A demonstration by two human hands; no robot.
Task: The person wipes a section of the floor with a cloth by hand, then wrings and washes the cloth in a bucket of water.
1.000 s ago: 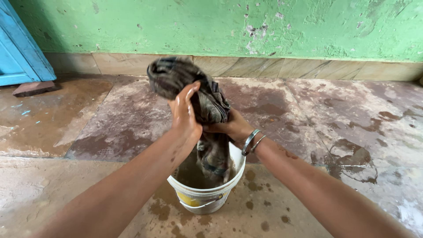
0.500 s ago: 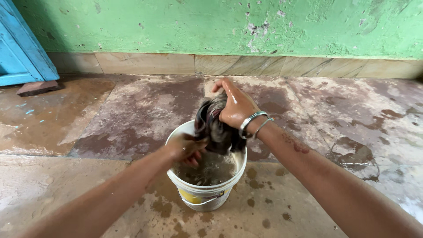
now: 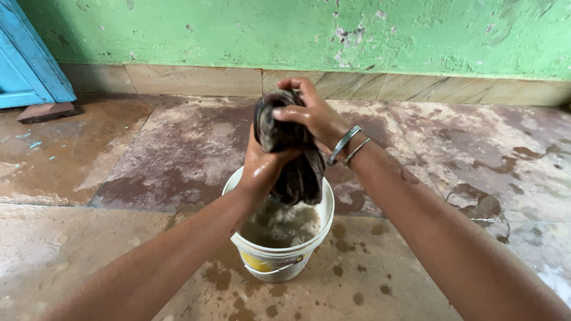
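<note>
The wet dark cloth (image 3: 291,151) hangs with its long axis upright, directly above the middle of the white bucket (image 3: 279,261) of murky water. Your right hand (image 3: 315,116) closes its fingers over the top of it. Your left hand (image 3: 262,166) squeezes it from below, nearer to the bucket's rim.

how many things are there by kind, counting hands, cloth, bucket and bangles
hands: 2, left and right
dark wet cloth: 1
white plastic bucket of murky water: 1
silver metal bangles on the right wrist: 2
total: 6
</note>
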